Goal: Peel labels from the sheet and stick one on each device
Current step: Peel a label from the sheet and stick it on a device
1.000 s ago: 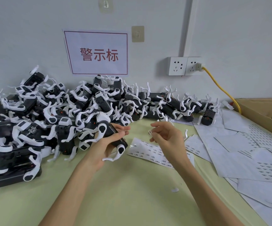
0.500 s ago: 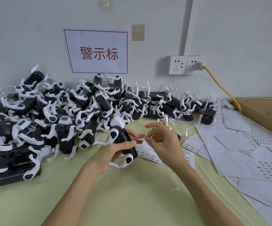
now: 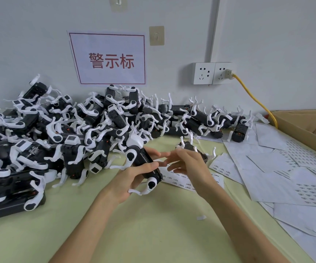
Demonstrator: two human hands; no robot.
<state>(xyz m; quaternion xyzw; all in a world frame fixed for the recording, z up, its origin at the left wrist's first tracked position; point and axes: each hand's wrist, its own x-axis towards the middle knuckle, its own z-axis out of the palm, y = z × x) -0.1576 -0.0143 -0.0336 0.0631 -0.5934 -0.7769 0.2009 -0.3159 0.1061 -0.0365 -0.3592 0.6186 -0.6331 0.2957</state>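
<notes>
Head view, left hand: clamped around a black-and-white device, lifted clear of the bench, dark flat face turned toward the other hand, likely to present a sticking surface.
Head view, right hand: fingers spread and relaxed, tips just at the device's face, apparently placing or smoothing a label; label itself too small to make out.
Label sheet: flat on the bench directly beneath both hands, close for the next peel.
Device pile: heaped left and back against the wall, within the left hand's reach.
Spent sheets: scattered right, beside a cardboard box.
</notes>
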